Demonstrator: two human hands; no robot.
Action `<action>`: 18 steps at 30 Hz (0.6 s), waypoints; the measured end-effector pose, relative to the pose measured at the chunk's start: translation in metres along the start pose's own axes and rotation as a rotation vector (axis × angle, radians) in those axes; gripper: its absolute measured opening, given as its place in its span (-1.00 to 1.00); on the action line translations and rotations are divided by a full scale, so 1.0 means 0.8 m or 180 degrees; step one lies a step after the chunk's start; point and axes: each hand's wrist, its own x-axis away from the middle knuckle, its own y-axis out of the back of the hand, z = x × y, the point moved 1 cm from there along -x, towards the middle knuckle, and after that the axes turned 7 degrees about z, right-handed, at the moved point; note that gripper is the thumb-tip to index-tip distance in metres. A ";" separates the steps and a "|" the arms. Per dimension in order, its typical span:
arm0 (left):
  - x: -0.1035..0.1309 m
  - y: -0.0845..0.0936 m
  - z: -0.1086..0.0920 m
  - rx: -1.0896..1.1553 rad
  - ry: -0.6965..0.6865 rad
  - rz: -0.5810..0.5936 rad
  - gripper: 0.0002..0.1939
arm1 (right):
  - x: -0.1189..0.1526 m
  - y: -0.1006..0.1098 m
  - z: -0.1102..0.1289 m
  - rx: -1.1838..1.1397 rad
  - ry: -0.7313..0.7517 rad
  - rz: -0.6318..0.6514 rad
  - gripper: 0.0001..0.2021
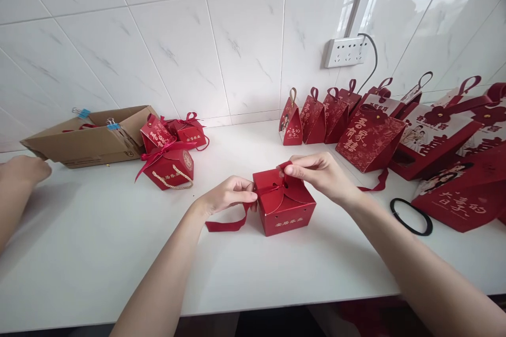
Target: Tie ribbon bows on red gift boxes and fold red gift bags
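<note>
A small red gift box [284, 213] with gold lettering stands upright on the white table in front of me, its curved top flaps folded over. Across its top runs a red ribbon [227, 226], whose loose tail curls down to the table on the left. My left hand [229, 195] is closed at the box's left side, thumb and fingers pinching the ribbon near the edge. Above the right part of the lid, my right hand [320, 174] is closed, pinching the ribbon's other part between thumb and forefinger. The fingertips partly hide the ribbon.
At left stand a cardboard box [95, 155] with blue binder clips and several red boxes, one with a bow and rope handle [169, 168]. Another person's hand [26, 174] is at the far left. Several red gift boxes [367, 137] and a black ring [411, 217] lie right.
</note>
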 end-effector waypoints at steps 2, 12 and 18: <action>-0.001 -0.001 0.000 -0.0003 0.0012 -0.0005 -0.62 | -0.003 -0.008 -0.004 0.0210 0.0070 -0.0207 -0.64; 0.015 -0.002 -0.016 -0.0300 0.0369 -0.0271 -0.78 | -0.004 -0.014 -0.008 0.0823 0.0140 0.0079 -0.82; 0.033 -0.017 -0.045 -0.0838 0.0566 -0.0497 -0.73 | -0.007 -0.018 -0.013 -0.0158 -0.0282 -0.0281 -0.56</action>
